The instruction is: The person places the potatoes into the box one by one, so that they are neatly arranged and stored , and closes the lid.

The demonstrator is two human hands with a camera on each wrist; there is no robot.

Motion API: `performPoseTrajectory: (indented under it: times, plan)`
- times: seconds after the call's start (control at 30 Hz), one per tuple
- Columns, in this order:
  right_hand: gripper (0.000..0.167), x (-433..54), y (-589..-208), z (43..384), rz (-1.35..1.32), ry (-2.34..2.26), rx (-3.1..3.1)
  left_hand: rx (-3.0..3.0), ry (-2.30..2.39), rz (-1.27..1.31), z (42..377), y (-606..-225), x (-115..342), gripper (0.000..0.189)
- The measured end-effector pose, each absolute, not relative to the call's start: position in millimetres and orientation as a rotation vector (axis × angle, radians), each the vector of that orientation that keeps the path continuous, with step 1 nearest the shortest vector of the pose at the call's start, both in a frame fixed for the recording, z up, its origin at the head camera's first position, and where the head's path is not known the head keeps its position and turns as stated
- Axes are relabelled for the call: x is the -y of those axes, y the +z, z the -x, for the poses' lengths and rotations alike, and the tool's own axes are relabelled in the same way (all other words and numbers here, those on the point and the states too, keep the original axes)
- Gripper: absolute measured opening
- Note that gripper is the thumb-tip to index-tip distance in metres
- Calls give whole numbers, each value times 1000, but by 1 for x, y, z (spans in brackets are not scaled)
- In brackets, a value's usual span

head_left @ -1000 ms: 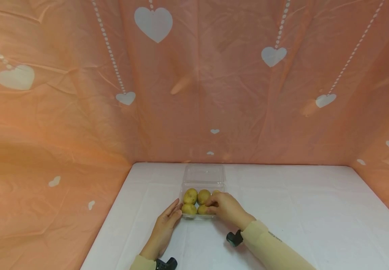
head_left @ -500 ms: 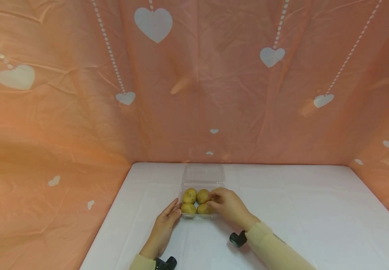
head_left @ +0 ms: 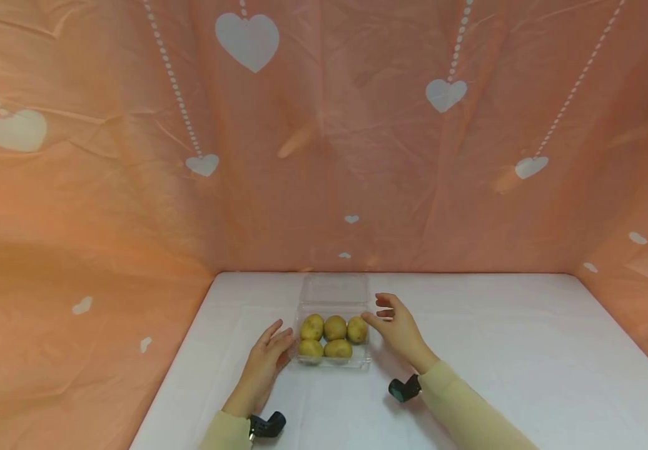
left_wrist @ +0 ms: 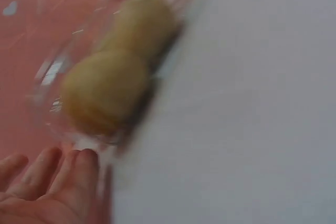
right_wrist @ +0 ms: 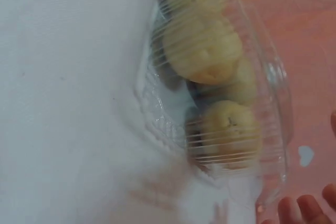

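Observation:
A clear plastic clamshell box stands on the table with its lid laid back. Several potatoes lie inside: three in the back row, with the right one by the right wall, and two in front, one being the front left potato. Bare plastic shows at the front right corner. My left hand is beside the left wall, fingers extended; the left wrist view shows its fingertips very near the box. Just off the right wall is my right hand, fingers loosely bent and holding nothing.
A white cloth covers the table. Orange curtain with white hearts surrounds it at the back and both sides. Dark wrist cameras sit on both wrists. Both wrist views are blurred.
My right hand has left the potatoes and moved right and back, out of the box, its fingers spreading. My left hand has drawn slightly left. The right back potato is now in full view.

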State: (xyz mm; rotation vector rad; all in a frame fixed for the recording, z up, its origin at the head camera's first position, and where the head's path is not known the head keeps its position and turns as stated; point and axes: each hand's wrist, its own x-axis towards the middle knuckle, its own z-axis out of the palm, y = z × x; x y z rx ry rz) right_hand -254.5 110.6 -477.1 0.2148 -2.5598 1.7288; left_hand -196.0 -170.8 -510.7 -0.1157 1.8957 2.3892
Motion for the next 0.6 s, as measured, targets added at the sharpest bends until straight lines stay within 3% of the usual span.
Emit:
performPoseTrajectory:
  times: [0.33, 0.6]
  plan:
    - [69, -109, -490, 270, -39, 1998, 2503, -1823, 2395, 194, 234, -491, 178, 67]
    - [72, -103, -492, 274, 10, 1955, 2565, -1841, 2272, 152, 254, -490, 174, 69]
